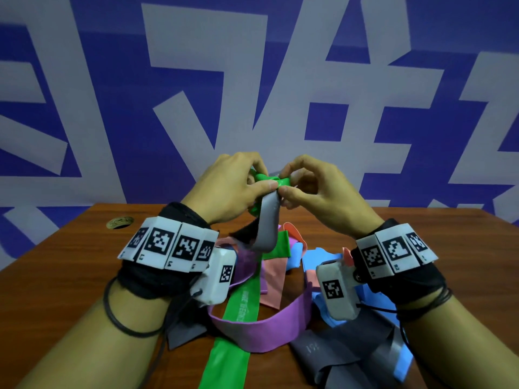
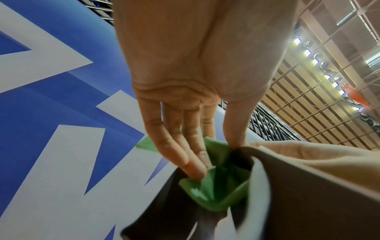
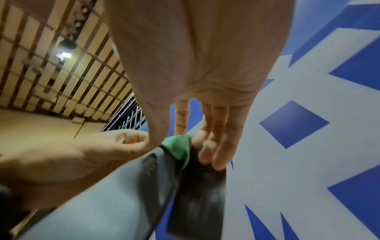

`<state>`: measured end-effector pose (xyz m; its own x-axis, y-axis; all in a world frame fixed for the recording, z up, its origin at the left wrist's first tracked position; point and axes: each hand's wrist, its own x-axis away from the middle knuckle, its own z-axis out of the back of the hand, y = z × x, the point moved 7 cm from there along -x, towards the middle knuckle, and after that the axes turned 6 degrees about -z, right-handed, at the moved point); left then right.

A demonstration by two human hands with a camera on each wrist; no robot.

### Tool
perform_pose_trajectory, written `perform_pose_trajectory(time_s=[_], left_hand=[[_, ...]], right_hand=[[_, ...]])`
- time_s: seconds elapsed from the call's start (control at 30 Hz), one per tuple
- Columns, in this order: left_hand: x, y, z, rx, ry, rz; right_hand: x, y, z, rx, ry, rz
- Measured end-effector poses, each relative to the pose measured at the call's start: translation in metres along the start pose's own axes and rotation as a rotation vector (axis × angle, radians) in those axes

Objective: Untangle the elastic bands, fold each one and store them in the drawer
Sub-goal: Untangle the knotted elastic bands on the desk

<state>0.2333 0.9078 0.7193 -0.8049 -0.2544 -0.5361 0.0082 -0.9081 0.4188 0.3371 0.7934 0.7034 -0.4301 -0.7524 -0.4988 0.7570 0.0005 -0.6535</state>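
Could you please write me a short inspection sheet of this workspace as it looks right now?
Surface: brown wooden table, round grommet hole at far left.
Job's things: green band knotted with grey band, raised; purple band, blue band, salmon band piled below; no drawer seen.
Clutter: nothing seen.
Hands: left hand and right hand both pinch the knot.
Cables: black cords at both wrists.
Surroundings: blue-and-white patterned wall.

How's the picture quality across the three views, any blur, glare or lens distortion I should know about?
Head view: dim but sharp, with the wall pattern bowed by the wide lens and both hands, left hand and right hand, clear at the green band. Left wrist view: grey band smeared by blur; ceiling lights flare. Right wrist view: soft throughout, with the palm looming large.
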Motion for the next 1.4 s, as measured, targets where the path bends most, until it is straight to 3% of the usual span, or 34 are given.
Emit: perform_pose_trajectory(time_s=[0.2,0.43,0.8,0.97,1.07,1.4], left_hand=[[0.002,0.006,0.008,-0.020,0.056,-0.026],[0.002,0.007,0.006,-0.005,0.058,-0.008],[0.001,0.010,0.002,-0.164,0.053,-0.044],[0.001,0.010,-0.002,-0.088,0.024,-0.089],[0.001,0.009,-0.003,-0.157,0.019,-0.083],[0.004,0.013,-0.003,-0.410,0.046,-0.021]], right_hand=[[0.001,-0.008,0.005,0.292,0.155,0.074],[0.000,-0.015,0.005,0.322,0.224,0.131],[0.001,-0.017,-0.002,0.382,0.187,0.150],[0.003,-0.019,0.005,0.352,0.243,0.189],[0.003,-0.022,0.004,0.362,0.268,0.206],[0.004,-0.022,-0.015,0.510,0.074,0.184]])
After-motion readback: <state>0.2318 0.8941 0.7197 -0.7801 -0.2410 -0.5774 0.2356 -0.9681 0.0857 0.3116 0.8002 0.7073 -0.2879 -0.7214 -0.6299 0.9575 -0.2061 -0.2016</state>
